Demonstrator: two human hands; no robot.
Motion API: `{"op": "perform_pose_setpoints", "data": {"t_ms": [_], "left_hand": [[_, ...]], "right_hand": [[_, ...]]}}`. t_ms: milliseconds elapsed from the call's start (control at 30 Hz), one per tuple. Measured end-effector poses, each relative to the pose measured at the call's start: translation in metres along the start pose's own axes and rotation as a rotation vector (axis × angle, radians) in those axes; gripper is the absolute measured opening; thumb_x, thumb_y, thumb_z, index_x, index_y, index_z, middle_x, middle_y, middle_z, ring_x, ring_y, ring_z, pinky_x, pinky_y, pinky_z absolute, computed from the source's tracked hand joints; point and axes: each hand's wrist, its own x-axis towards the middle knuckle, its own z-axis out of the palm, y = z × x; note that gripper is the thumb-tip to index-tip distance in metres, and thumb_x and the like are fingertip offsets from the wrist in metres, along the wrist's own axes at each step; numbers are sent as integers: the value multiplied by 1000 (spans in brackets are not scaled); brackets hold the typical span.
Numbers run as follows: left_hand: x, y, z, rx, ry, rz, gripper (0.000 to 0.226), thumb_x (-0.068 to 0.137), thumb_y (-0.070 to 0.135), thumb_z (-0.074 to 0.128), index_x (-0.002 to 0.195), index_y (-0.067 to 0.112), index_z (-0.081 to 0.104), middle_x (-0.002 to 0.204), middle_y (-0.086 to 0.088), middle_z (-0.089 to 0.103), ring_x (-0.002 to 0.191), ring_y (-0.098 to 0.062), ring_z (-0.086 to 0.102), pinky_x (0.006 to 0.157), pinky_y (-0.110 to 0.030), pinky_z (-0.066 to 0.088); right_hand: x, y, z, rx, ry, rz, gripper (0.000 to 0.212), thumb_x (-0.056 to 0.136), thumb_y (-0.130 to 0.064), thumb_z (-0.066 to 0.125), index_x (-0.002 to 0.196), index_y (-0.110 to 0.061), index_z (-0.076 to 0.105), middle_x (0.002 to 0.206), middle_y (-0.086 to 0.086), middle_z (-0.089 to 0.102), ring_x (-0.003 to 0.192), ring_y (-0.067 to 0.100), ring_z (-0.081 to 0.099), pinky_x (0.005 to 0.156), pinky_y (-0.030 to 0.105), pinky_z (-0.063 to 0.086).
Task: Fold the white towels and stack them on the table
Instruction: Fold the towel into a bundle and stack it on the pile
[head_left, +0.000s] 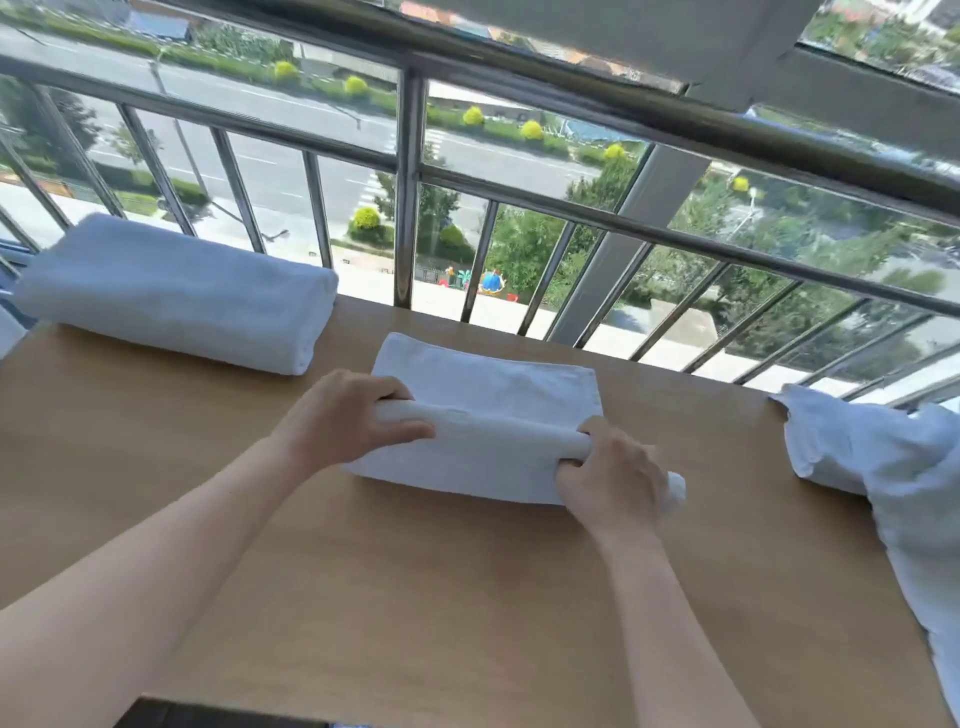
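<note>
I hold the white towel (488, 382) with both hands, and it lies on the table (415, 597) directly between them. Its cloth is plain white and smooth, with a thin hem line near the far edge. One part of it is turned into a narrow, tight roll, which runs across from my left hand (348, 415) to my right hand (608, 483) and is a little slanted, the right end closer to me. Beyond the roll, away from my hands, a flat part of the towel is spread on the table with rather square corners. On my side of the roll another flat layer lies under my hands, with a straight near edge.

My left hand grips the left end of the roll, fingers curled over the top and the thumb on the near side. My right hand is curled round the roll near its right end, and a short rounded piece of the roll sticks out just to the right of this hand.

Far to the left of my left hand a folded towel (171, 291) lies as a thick soft bundle beside the railing (410, 208). Well to the right of my right hand, loose towels (883, 457) lie crumpled at the table side.
</note>
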Motion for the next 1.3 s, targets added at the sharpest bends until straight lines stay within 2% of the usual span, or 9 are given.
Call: {"op": "perform_pose_setpoints", "data": {"t_ms": [133,267,467,667,867,1000,1167,1233,1300], "left_hand": [[52,-9,-7,-33,-101,-65,40,62,78,69,71,40,67,70,20,67,71,1,61,61,-25,44],[107,-31,-1,65,-141,-111,58,66,79,67,78,23,71,76,7,70,75,-14,64,68,-37,50],[144,-55,36,94,-110,-261,34,76,66,67,84,33,71,78,16,64,86,-14,61,71,-33,45],[166,-84,77,44,-69,-358,20,83,58,70,93,41,73,101,13,71,98,-14,63,80,-30,44],[172,-105,99,155,74,-245,41,85,69,52,79,34,72,74,18,63,81,-11,53,68,-31,39],[175,-101,100,241,108,-245,42,88,67,48,73,32,67,80,16,66,86,-12,50,72,-32,41],[168,-54,88,359,117,-173,24,94,42,66,105,23,74,111,2,72,112,-27,59,96,-40,37],[155,-17,98,227,48,-183,41,95,56,49,112,27,72,124,7,68,123,-22,56,102,-38,36],[135,18,122,191,-124,-235,66,92,65,25,134,29,60,151,5,49,146,-23,36,115,-40,28]], "right_hand": [[45,-9,-6,-109,-80,-14,5,73,-22,51,76,-23,55,73,-3,63,80,27,60,78,35,32],[101,-21,11,-187,-125,-69,7,75,-26,50,80,-26,55,85,0,68,92,28,61,81,36,29],[166,-26,59,-284,-271,-63,35,71,-25,58,105,-27,63,101,3,68,110,27,54,87,38,31],[177,-11,119,-149,-235,-34,36,81,-23,49,115,-24,59,116,1,65,116,26,51,104,42,25],[179,-2,153,-14,-129,2,52,89,-47,21,106,-24,64,106,0,68,110,24,56,113,48,25],[185,-4,156,-65,-153,21,61,91,-62,21,101,-24,67,101,-2,68,108,23,57,112,48,26],[186,-2,152,-63,-208,24,62,94,-61,17,103,-24,66,105,-2,67,111,23,55,113,47,24],[186,-1,151,-61,-246,14,57,97,-60,18,106,-26,64,109,-3,65,113,22,53,113,47,22],[188,2,148,-36,-269,-5,53,99,-57,20,110,-27,61,113,-3,63,117,21,50,114,46,20]]}}
